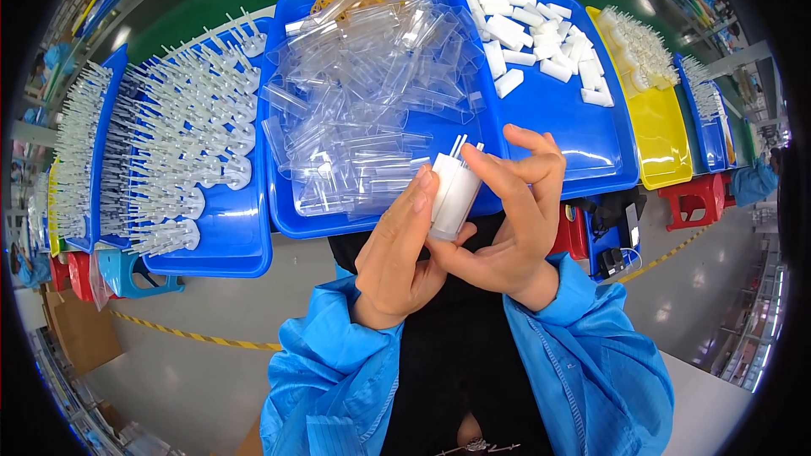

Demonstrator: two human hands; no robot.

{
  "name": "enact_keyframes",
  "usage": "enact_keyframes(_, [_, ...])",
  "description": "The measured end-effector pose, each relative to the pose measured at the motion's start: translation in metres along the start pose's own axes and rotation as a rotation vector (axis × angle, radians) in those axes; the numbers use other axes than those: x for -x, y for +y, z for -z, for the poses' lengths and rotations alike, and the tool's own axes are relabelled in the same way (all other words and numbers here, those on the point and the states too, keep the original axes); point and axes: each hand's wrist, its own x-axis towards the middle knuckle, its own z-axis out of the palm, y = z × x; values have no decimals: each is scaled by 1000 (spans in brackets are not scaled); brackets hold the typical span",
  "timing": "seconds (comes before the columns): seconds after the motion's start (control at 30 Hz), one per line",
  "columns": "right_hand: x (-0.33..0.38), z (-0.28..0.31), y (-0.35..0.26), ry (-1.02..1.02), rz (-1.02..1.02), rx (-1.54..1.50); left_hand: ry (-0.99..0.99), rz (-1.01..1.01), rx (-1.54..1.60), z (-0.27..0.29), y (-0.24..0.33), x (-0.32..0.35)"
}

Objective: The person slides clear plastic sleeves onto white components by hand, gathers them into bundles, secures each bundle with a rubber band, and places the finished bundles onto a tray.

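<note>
Between my two hands, above the front edge of the middle blue tray, is a white block-shaped piece [456, 194]. Thin pale rods stick out of its top, and its lower end looks translucent. My left hand [395, 245] is closed along its left side with the fingers straight and together. My right hand [507, 224] grips its lower right side between thumb and fingers, with other fingers raised. Just beyond lie many clear plastic sleeves [363, 93] in the middle blue tray [443, 127]. White foam blocks [557, 67] are scattered in the right blue tray [553, 139].
At left, a blue tray [224, 236] carries rows of white round-based pieces with upright rods [186, 127]. Orange rubber bands [338, 0] sit at the middle tray's far end. A yellow tray [663, 131] stands at right with more pieces. Stools, including a red stool [694, 201], are below.
</note>
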Motion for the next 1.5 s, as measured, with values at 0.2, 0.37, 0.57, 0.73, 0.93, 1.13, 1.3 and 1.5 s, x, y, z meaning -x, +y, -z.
enact_keyframes(0.2, [-20,-1,15,-45,-130,-465,177,23,-144,20,-1,-6])
enact_keyframes(0.37, [-21,-1,43,-259,-95,-286,540,328,406,47,-6,-12])
enact_keyframes(0.57, [-22,-17,25,-443,-129,-221,560,340,592,49,-6,-10])
enact_keyframes(0.73, [-18,-4,36,-349,-129,-151,575,393,609,46,-8,-7])
enact_keyframes(0.93, [-9,9,45,-138,-635,-806,492,342,487,36,-11,-1])
enact_keyframes(1.13, [-6,12,48,22,-580,-957,316,271,411,28,0,-5])
enact_keyframes(1.3, [-1,14,52,-36,-483,-1038,272,219,455,25,0,-4])
enact_keyframes(1.5, [-6,15,37,-84,-755,-1516,-34,551,1225,9,20,-24])
